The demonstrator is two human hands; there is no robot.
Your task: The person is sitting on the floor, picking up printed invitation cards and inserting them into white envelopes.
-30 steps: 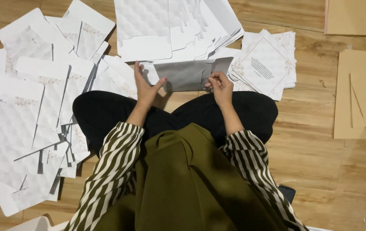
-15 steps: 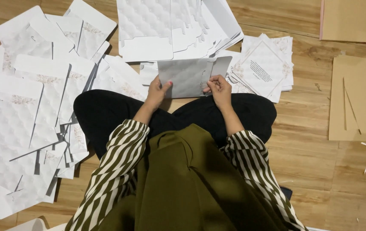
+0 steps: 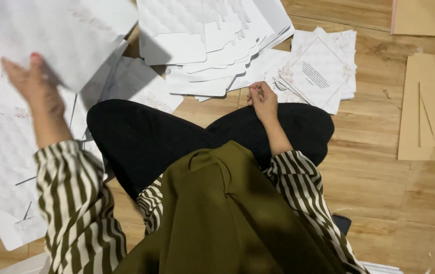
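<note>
Embossed white card sheet (image 3: 70, 35), flat and quilted, is pinched in left hand (image 3: 34, 83); right hand (image 3: 263, 99) loosely curled, grip empty.

Warm wooden floor (image 3: 380, 187) of long planks, lit softly from above, with a shadow falling toward the lower right. Brown cardboard sheets (image 3: 430, 106) lie flat at the right edge, another in the top right corner (image 3: 425, 15).

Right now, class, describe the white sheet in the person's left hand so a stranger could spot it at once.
Start at the spread of white embossed card sheets on the wooden floor, far left. Above it, the left hand lifts one large white sheet. It alone is raised, tilted, off the floor.
</note>
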